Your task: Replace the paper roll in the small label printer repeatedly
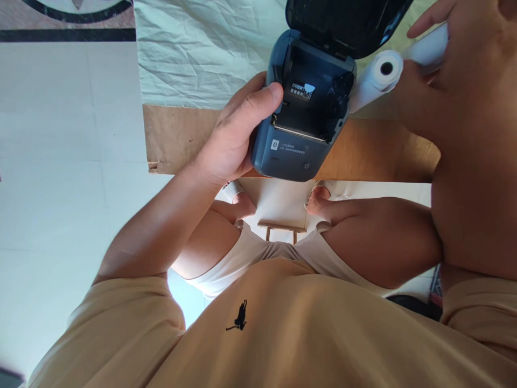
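My left hand (238, 126) is wrapped around the left side of a dark blue portable thermal printer (283, 153), its thumb on the rim. The printer is tilted, and its black lid (343, 24) stands raised. Inside, the paper bay (311, 108) shows a small printed label and no roll. Beside the printer's right edge lies a white paper roll (369, 91) with a dark core. At the upper right, my right hand (456, 86) has its thumb and a finger around another white paper roll (430, 48). Part of that roll is hidden by the hand.
A pale green cloth (202, 54) covers the wooden table (181, 134), whose bare front edge faces me. My legs are below it, with a small wooden stool (281, 227) between them. Light floor tiles (60, 134) lie to the left.
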`<state>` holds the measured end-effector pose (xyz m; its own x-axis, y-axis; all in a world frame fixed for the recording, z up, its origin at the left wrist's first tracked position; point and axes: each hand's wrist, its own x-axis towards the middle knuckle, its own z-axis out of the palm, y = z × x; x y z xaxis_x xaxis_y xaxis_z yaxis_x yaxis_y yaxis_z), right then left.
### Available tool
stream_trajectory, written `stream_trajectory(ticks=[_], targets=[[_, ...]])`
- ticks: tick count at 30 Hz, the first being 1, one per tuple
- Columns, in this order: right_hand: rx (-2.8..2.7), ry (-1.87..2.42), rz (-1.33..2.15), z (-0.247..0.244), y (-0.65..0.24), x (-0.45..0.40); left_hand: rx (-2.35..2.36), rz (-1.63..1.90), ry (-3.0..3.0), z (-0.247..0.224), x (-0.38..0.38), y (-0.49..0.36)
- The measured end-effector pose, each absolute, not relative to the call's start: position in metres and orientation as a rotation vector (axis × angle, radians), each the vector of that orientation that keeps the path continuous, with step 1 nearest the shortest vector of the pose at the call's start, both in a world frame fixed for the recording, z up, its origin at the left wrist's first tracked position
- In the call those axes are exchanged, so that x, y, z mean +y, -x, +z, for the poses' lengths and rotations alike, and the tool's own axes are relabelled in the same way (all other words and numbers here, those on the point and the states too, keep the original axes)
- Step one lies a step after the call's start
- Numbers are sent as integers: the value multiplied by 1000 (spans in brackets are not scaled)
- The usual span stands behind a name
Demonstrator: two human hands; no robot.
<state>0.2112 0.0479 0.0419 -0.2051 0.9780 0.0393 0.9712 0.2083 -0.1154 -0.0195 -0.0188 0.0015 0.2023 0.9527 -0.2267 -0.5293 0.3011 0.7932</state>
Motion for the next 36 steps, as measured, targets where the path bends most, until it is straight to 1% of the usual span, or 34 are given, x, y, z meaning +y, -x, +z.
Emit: stream_trajectory(ticks=[6, 12, 19, 25, 33, 36], targets=[[-2417, 1900, 190, 49, -204, 42, 801, 1143, -646, -1, -17, 19], [-2436, 1847, 243, 49, -204, 41, 861, 1140, -656, 7, -19, 14], [-2460, 1583, 238, 41, -215, 45, 796, 1103, -634, 7, -18, 19], [-2428, 1763, 122, 37, -215, 48, 811, 1219, -560, 5, -18, 12], [-2395, 1782, 140, 38, -211, 48, 831, 1220, -595, 4, -18, 11], [-2406, 1729, 134, 35, -212, 50, 824, 1211, -584, 5, -18, 12]])
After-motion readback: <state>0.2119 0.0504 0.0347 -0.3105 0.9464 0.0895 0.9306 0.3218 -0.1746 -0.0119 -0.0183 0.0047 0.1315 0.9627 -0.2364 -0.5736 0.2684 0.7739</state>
